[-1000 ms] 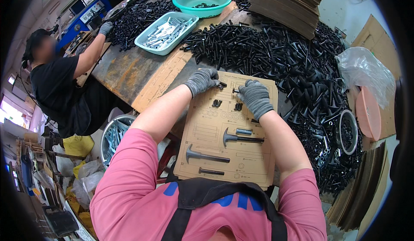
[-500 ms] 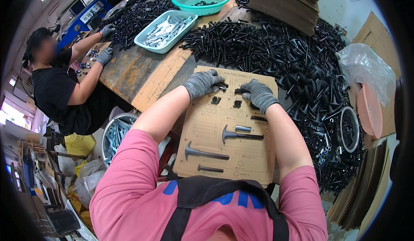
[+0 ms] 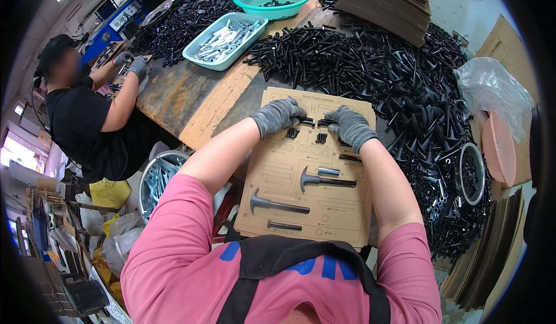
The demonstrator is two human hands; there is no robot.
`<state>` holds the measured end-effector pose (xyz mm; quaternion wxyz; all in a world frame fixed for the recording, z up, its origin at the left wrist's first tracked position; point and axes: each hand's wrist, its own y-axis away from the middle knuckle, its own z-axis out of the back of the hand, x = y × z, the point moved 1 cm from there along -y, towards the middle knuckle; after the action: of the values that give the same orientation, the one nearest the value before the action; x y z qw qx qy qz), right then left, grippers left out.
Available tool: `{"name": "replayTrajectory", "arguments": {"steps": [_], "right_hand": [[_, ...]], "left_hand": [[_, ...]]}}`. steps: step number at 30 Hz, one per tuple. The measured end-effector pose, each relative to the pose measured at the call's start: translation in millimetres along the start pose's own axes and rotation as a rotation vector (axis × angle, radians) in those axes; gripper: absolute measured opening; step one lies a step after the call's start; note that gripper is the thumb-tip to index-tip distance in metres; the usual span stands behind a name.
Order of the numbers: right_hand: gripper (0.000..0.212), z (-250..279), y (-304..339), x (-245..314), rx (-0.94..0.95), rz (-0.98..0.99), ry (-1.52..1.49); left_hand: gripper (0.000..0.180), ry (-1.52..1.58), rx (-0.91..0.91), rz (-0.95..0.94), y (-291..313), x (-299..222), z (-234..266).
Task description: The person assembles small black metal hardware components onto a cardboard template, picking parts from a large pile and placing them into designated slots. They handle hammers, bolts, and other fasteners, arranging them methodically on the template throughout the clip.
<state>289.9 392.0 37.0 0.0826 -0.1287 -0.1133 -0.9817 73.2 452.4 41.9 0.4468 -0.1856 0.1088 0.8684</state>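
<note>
In front of me a brown cardboard sheet (image 3: 269, 170) with printed outlines lies on top of others. My left hand (image 3: 279, 117), in a grey glove, pinches black bolts (image 3: 307, 120) near the sheet's upper edge. Opposite it, my gloved right hand (image 3: 351, 128) grips more black bolts (image 3: 326, 122), their ends close to the left ones. Below the hands sit two small clusters of short black bolts (image 3: 292, 133). Farther down are a silver tube (image 3: 329, 171), two black T-shaped pieces (image 3: 281, 206) and a single black bolt (image 3: 284, 226).
A large heap of black bolts and T-shaped parts (image 3: 405, 92) covers the table's right and back. Behind stand a pale-blue tray of silver tubes (image 3: 191, 53), a green basin (image 3: 243, 0) and stacked cardboard (image 3: 382, 5). A co-worker (image 3: 81, 110) works at left.
My left hand has shifted slightly right, and its bolts now lie nearer those in my right hand. The co-worker's hands have drawn together.
</note>
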Motion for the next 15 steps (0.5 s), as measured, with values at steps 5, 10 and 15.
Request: {"name": "replayTrajectory", "arguments": {"steps": [5, 10, 15], "right_hand": [[0.037, -3, -2, 1, 0.034, -0.02, 0.022], [0.036, 0, 0, 6, 0.038, 0.0, 0.024], [0.033, 14, 12, 17, -0.098, -0.029, -0.108]], "left_hand": [[0.028, -0.031, 0.023, 0.011, -1, -2, -1], [0.03, -0.045, 0.034, 0.023, 0, -1, 0], [0.039, 0.235, -0.222, 0.126, 20, -1, 10]]}}
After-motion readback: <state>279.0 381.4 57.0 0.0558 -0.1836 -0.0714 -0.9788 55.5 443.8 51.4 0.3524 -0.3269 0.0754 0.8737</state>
